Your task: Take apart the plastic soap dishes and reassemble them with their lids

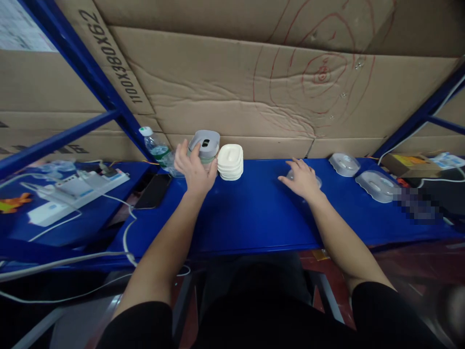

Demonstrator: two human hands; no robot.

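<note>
My left hand (195, 168) is at the back of the blue table, its fingers spread and curved beside a container with a grey lid-like top (206, 144). The lid has a dark oval opening, and my fingers partly hide the container; whether they touch it I cannot tell. Just right of that hand is a neat stack of cream-white, rounded-square plastic pieces (231, 163). Farther right, my right hand (302, 177) is palm down with fingers extended over a clear plastic piece (318, 182), which it mostly covers.
Two clear plastic shells (344, 165) (378, 186) lie to the right, near a cardboard box (410, 165). At left are a bottle (157, 149), a black phone (153, 191) and a power strip (78, 194) with loose cables. A cardboard wall (218, 72) closes the back.
</note>
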